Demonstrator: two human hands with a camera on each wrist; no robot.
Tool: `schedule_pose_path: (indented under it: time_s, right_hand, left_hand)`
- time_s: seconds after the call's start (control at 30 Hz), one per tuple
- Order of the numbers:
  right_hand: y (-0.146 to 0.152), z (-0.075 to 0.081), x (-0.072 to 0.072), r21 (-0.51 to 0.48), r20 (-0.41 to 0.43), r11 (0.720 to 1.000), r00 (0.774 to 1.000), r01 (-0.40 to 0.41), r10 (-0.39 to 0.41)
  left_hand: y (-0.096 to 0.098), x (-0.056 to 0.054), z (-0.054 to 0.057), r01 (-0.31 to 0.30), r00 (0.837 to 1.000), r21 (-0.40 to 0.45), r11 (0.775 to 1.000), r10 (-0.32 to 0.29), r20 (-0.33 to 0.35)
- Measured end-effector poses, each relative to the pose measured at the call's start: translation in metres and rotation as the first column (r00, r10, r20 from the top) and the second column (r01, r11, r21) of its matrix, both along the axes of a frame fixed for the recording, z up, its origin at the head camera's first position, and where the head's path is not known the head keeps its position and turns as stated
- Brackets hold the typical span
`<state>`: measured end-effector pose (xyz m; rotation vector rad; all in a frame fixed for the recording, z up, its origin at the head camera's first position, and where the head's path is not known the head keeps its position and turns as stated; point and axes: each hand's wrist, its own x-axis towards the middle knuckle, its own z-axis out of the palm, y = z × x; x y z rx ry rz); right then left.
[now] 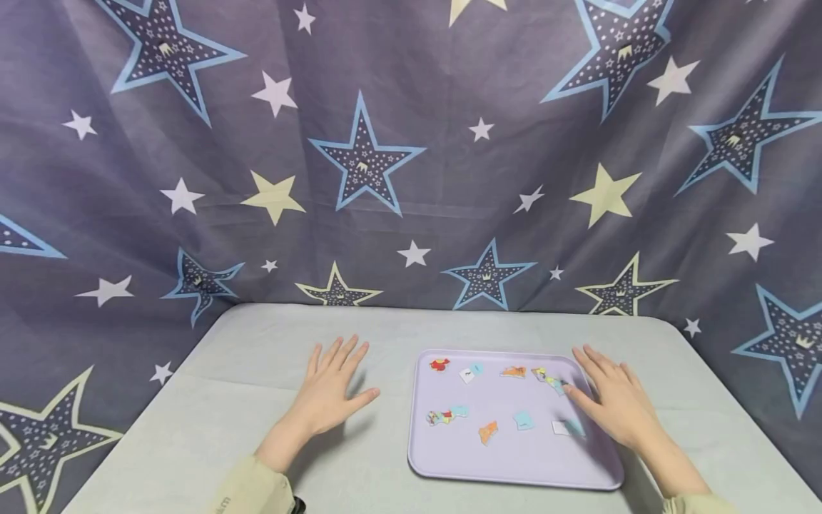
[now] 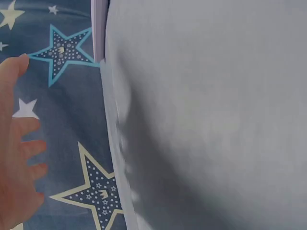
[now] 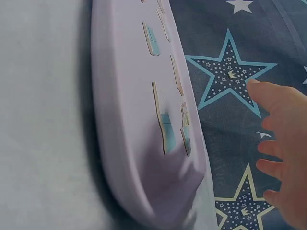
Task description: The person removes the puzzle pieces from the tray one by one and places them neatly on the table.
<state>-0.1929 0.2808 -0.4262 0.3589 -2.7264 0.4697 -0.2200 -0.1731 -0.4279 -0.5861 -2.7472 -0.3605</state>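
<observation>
My left hand (image 1: 330, 400) hovers above the table, left of the lilac tray (image 1: 443, 460), with fingers spread and nothing held. Over the tray's right edge is my right hand (image 1: 616, 403), its fingers extended, also holding nothing. Several small flat cut-out pieces, like puzzle pieces, lie apart in the tray. Along the far side are a red piece (image 1: 439, 365), a white-and-blue piece (image 1: 467, 375), an orange piece (image 1: 514, 372) and a yellow-and-blue piece (image 1: 539, 374). Nearer are a colourful piece (image 1: 443, 417), another orange piece (image 1: 488, 432), a light-blue piece (image 1: 523, 420) and a white piece (image 1: 561, 427).
A pale cloth covers the table (image 1: 347, 475). Behind it hangs a dark grey-purple curtain (image 1: 411, 221) printed with stars. The tray's raised rim (image 3: 108, 120) shows in the right wrist view. Both hands cast shadows below them.
</observation>
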Motion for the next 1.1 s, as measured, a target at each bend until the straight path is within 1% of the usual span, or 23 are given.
schedule_pose_path:
  time_s: [0.13,0.23,0.3,0.43,0.6,0.77,0.87,0.97,1.03,1.1]
  right_hand:
    - [0.001,-0.002,0.0,-0.053,-0.082,0.999,0.997,-0.003,-0.001]
    - [0.002,-0.003,0.002,-0.099,-0.114,0.995,0.993,0.007,-0.019]
    - [0.003,-0.002,0.004,-0.133,-0.105,0.991,0.994,0.016,-0.03]
    - [0.005,-0.005,0.007,-0.171,-0.07,0.985,0.997,0.027,-0.04]
    - [0.009,-0.012,0.009,-0.198,-0.038,0.98,0.999,0.025,-0.033]
    - [0.014,-0.015,0.011,-0.232,-0.015,0.972,0.999,0.032,-0.036]
    - [0.017,-0.017,0.014,-0.251,0.023,0.967,0.999,0.05,-0.045]
    - [0.02,-0.018,0.017,-0.277,0.121,0.958,0.992,0.078,-0.046]
    - [0.022,-0.019,0.018,-0.303,0.204,0.947,0.978,0.108,-0.046]
    - [0.024,-0.021,0.019,-0.335,0.29,0.931,0.956,0.142,-0.042]
  left_hand:
    - [0.005,0.001,0.001,0.015,0.997,0.028,0.999,-0.013,-0.078]
    - [0.01,0.002,0.001,0.025,0.995,0.061,0.998,-0.019,-0.101]
    - [0.016,0.004,0.001,0.035,0.995,0.086,0.996,-0.027,-0.093]
    - [0.029,0.007,0.001,0.066,0.996,0.12,0.991,-0.059,-0.06]
    - [0.046,0.013,0.001,0.122,0.992,0.119,0.985,-0.118,-0.043]
    - [0.061,0.015,-0.001,0.164,0.986,0.114,0.98,-0.164,-0.012]
    - [0.069,0.015,-0.002,0.194,0.98,0.111,0.975,-0.196,0.009]
    - [0.077,0.015,-0.002,0.229,0.972,0.092,0.969,-0.232,0.034]
    - [0.082,0.015,-0.003,0.251,0.965,0.088,0.964,-0.256,0.061]
    - [0.087,0.016,-0.003,0.268,0.957,0.082,0.96,-0.275,0.088]
